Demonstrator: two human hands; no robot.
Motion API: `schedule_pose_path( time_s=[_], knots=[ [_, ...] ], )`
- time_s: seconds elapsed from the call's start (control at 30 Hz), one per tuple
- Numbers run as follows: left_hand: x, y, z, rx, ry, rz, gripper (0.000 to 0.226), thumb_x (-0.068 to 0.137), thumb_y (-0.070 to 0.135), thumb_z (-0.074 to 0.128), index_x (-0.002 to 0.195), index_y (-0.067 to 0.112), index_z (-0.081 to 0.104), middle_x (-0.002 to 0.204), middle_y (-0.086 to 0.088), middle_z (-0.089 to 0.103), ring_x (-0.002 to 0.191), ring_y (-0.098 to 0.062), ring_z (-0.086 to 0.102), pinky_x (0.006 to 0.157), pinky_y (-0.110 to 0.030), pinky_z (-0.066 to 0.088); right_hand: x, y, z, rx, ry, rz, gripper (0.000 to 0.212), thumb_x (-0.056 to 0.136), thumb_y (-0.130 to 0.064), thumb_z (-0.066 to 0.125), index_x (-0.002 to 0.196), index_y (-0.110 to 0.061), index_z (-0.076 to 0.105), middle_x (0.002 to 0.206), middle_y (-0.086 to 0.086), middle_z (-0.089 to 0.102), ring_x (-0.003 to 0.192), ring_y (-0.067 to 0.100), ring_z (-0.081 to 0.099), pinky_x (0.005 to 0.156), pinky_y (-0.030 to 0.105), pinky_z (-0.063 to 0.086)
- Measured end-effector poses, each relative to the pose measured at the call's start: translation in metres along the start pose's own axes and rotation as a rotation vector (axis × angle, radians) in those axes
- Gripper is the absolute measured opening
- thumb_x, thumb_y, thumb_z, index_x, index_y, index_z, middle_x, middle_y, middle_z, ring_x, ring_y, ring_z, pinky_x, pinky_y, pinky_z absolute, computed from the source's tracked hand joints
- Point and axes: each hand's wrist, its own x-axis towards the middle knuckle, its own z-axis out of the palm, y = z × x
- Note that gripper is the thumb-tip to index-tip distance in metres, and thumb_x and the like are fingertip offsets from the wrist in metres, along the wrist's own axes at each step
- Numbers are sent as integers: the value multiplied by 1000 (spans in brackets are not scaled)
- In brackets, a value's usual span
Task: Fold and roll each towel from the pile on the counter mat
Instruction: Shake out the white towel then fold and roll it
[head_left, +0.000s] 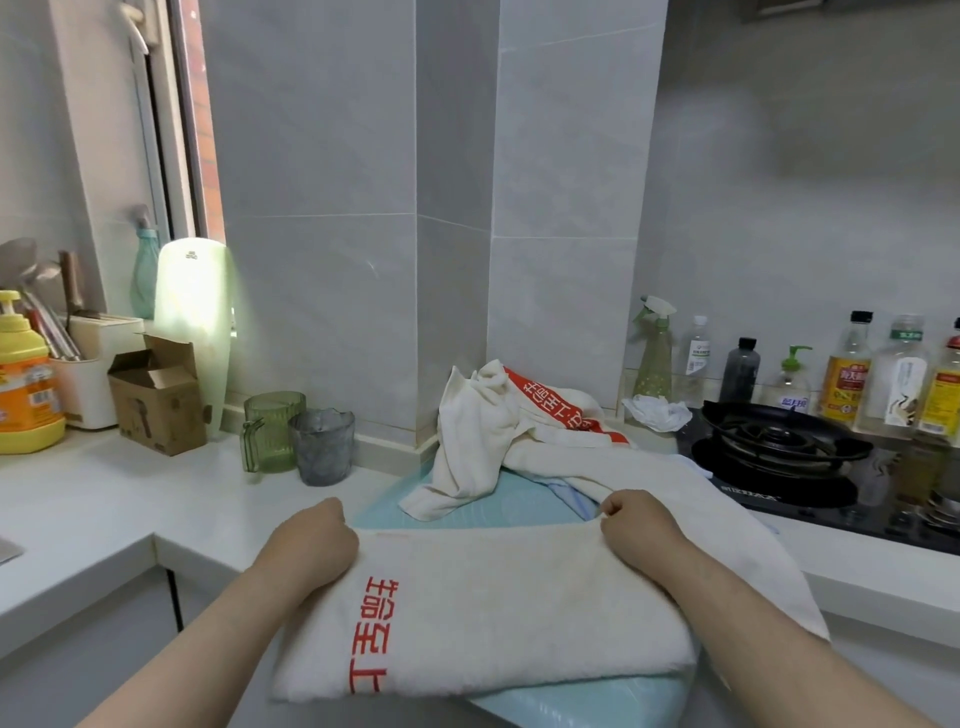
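so the towel (493, 613) being worked on lies flat across the pale blue mat (524, 506) at the near edge of the worktop (104, 499), already doubled over into a long band with the red lettering running across its left part. the left hand (311, 540) is closed into a fist on the far left corner, and the right hand (636, 525) is curled shut pinching the far right corner. my guess is both corners are gripped so the far edge stays taut and straight, which makes the next fold line up instead of going wonky.

the towel's right end trails off past the right hand, over the mat's edge toward the stove (779, 447), so that bit probably needs pulling in before any rolling.

the rest of the pile (498, 431) sits bunched up at the back of the mat against the tiled pillar, close enough to grab next but out of the folding space. cups (296, 436) sit off to the left, clear of it all. rolling hasn't begun as far as i can judge.
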Motion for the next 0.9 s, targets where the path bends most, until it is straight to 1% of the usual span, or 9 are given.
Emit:
schedule_pose_path(
  time_s=[0.1, 0.2, 0.3, 0.4, 0.53, 0.63, 0.73, 0.83, 0.9],
  knots=[
    [4, 1, -3, 173, -55, 83, 31, 91, 19, 38, 115, 27, 55, 119, 2, 60, 100, -16, 56, 87, -29, 47, 3, -2, -2, -82, -50, -19, 26, 82, -4, 48, 92, 0, 71, 96, 13, 70, 93, 29, 64, 76, 31, 50],
    [7, -3, -8, 256, -98, 188, 36, 95, 21, 37, 123, 30, 57, 125, 2, 56, 108, -17, 55, 93, -29, 46, 3, -8, -4, -229, -113, -37, 27, 86, -8, 48, 101, -1, 70, 104, 13, 70, 98, 27, 63, 83, 30, 50],
    [6, -5, -14, 387, -132, 286, 30, 97, 26, 36, 118, 27, 58, 119, 2, 55, 105, -15, 54, 89, -27, 44, 1, -11, -8, -311, -149, -50, 27, 86, -9, 47, 102, -5, 68, 105, 9, 69, 98, 24, 62, 81, 26, 48],
    [2, 2, -18, 391, -204, 288, 18, 94, 27, 40, 108, 28, 52, 110, 4, 56, 98, -12, 53, 85, -25, 44, -3, -10, -12, -327, -164, -71, 26, 84, -8, 46, 101, -7, 65, 104, 7, 67, 97, 23, 61, 72, 24, 43],
    [-2, 0, -30, 97, -261, 271, 13, 88, 20, 50, 98, 28, 54, 102, 7, 59, 95, -10, 55, 77, -25, 43, -7, -2, -14, -195, -109, -97, 26, 82, -5, 44, 93, -19, 63, 100, -1, 62, 92, 17, 56, 72, 24, 42],
    [-12, -10, -42, -414, -262, 230, 6, 93, 16, 56, 97, 18, 60, 97, -7, 67, 90, -21, 66, 77, -36, 53, -8, 5, -17, -15, -66, -84, 27, 89, -7, 41, 95, -18, 65, 100, -1, 63, 92, 16, 57, 76, 28, 45],
    [-17, -7, -53, -858, -217, 172, 9, 98, 14, 53, 103, 9, 59, 96, -20, 70, 87, -34, 70, 74, -44, 57, -12, 6, -24, 286, -61, -59, 26, 94, -9, 42, 96, -21, 64, 98, -1, 64, 90, 15, 58, 69, 26, 43],
    [-2, 5, -53, -751, -63, 137, 18, 100, 21, 50, 99, 9, 63, 90, -16, 72, 81, -30, 71, 66, -36, 55, -5, 0, -24, 375, 34, -77, 27, 92, -4, 44, 92, -19, 67, 95, 0, 66, 88, 18, 60, 70, 26, 43],
    [16, 11, -48, -650, -49, 94, 21, 99, 23, 51, 96, 8, 64, 90, -14, 72, 79, -27, 70, 65, -34, 53, 2, -4, -17, 374, 77, -54, 28, 90, 0, 45, 90, -15, 68, 97, 2, 68, 93, 21, 61, 75, 26, 43]
  ],
)
